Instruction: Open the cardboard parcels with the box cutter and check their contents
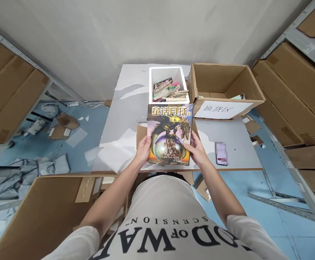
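Observation:
Between my two hands is a book (170, 139) with a dragon and a glass globe on its cover, held upright with the front facing me. My left hand (144, 148) grips its lower left edge. On the lower right edge, my right hand (195, 148) has its thumb pressed over the cover. Behind the book stands a white foam box (150, 85) with several books (168, 89) inside. Part of a cardboard piece (141, 134) shows behind the book, mostly hidden by it.
An open cardboard box (222, 81) with a handwritten label stands at the table's back right. A phone (221, 153) lies on the table (235, 141). White wrapping (116, 153) lies at left. A large open carton (46, 209) is below left; shelves of cartons (287, 90) flank the table.

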Available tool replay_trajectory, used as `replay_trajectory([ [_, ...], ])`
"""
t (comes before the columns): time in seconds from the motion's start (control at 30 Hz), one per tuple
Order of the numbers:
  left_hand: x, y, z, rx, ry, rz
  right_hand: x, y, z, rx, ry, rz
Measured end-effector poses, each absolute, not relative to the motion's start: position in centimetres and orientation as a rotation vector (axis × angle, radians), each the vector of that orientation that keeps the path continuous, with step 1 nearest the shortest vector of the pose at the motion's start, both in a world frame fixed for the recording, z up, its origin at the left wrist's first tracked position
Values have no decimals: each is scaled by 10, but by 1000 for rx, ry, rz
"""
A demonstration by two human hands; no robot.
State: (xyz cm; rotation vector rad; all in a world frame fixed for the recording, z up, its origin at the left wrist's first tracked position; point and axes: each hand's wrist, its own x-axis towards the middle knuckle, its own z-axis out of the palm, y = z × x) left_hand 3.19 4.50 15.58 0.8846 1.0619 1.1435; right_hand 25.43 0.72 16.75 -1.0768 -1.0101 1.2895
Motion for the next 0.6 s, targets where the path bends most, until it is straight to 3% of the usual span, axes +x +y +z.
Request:
replay_trajectory([
  [0.4,45,51,149,909,961,1304,246,-24,204,-1394,-1879,587],
  [0.6,55,52,141,914,957,1334,221,-38,231,-1227,-2104,700],
])
